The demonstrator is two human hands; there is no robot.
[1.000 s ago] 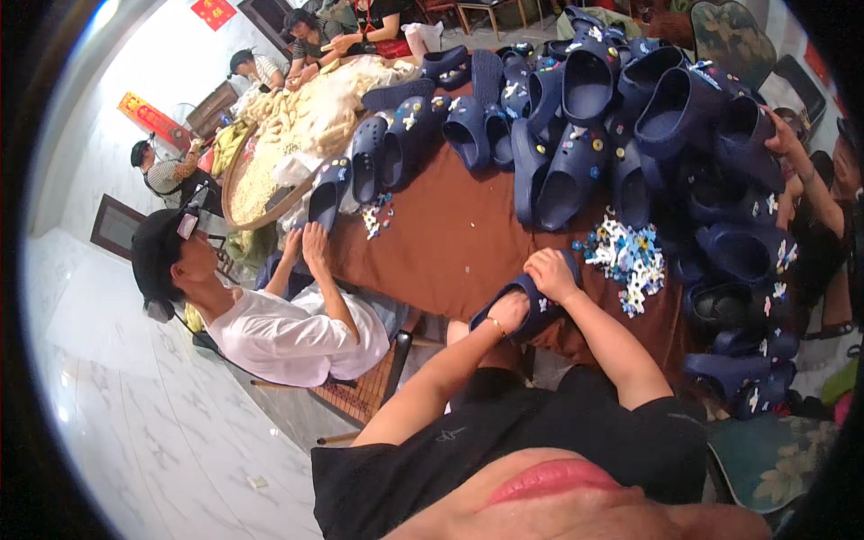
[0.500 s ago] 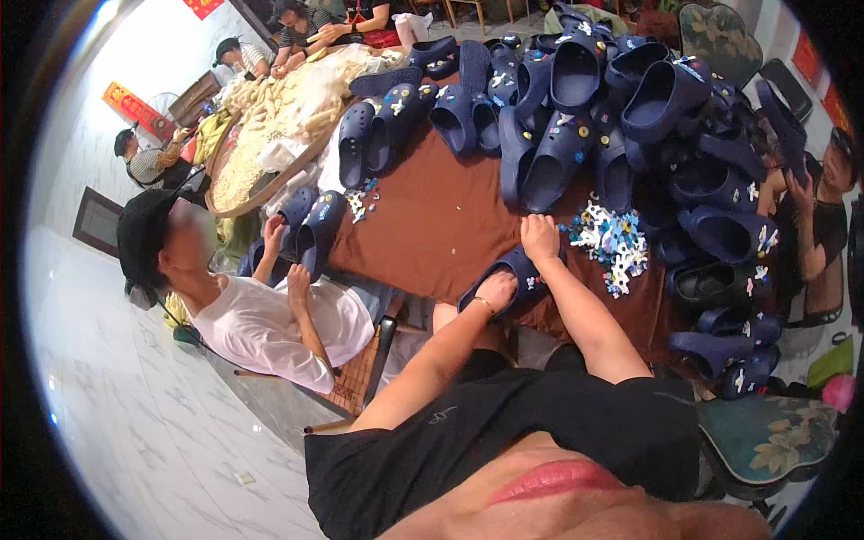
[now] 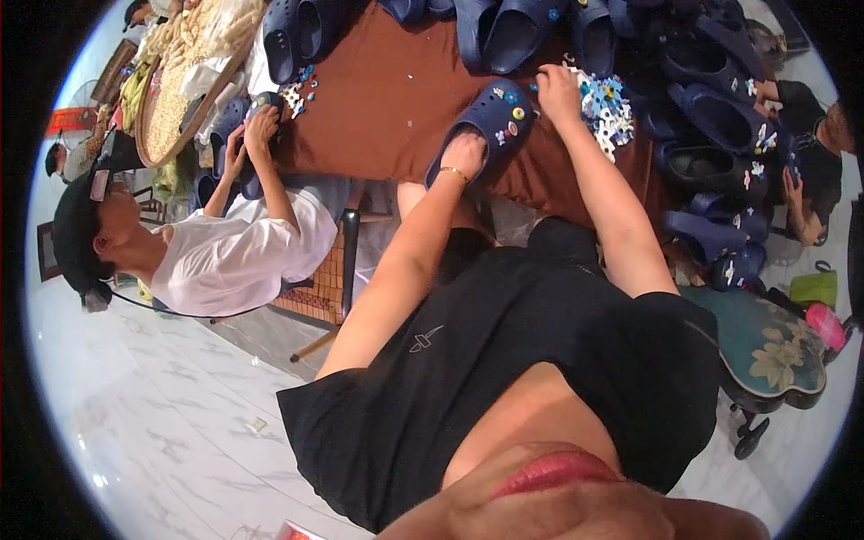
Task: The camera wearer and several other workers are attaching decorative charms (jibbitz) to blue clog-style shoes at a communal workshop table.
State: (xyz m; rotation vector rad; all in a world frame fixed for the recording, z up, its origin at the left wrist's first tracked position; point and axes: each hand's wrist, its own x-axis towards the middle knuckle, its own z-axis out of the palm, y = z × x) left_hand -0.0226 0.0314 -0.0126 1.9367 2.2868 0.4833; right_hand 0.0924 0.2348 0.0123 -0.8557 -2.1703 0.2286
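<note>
My left hand (image 3: pixel 466 151) is tucked into the foot opening of a navy clog (image 3: pixel 493 117) at the table's near edge, its fingers mostly hidden inside. Several small charms sit on the clog's toe, among them a yellow round one and a blue flower. My right hand (image 3: pixel 560 97) is off the clog, over the cloth at the left edge of a pile of white and blue charms (image 3: pixel 610 117). Its fingers are bent and drawn together, pointing down; whether a charm is between them cannot be seen.
A brown cloth (image 3: pixel 369 108) covers the table. Navy clogs (image 3: pixel 522 36) crowd its far side and right. At left, a person in white (image 3: pixel 243 243) handles a clog beside a small charm pile (image 3: pixel 295 94). Another person (image 3: pixel 805 135) is at right, near a padded stool (image 3: pixel 765 351).
My right hand has left the clog's toe and moved right to the charm pile. The clog's charm-covered toe now shows. The view has tilted downward, and the left co-worker's hands have come together on their clog.
</note>
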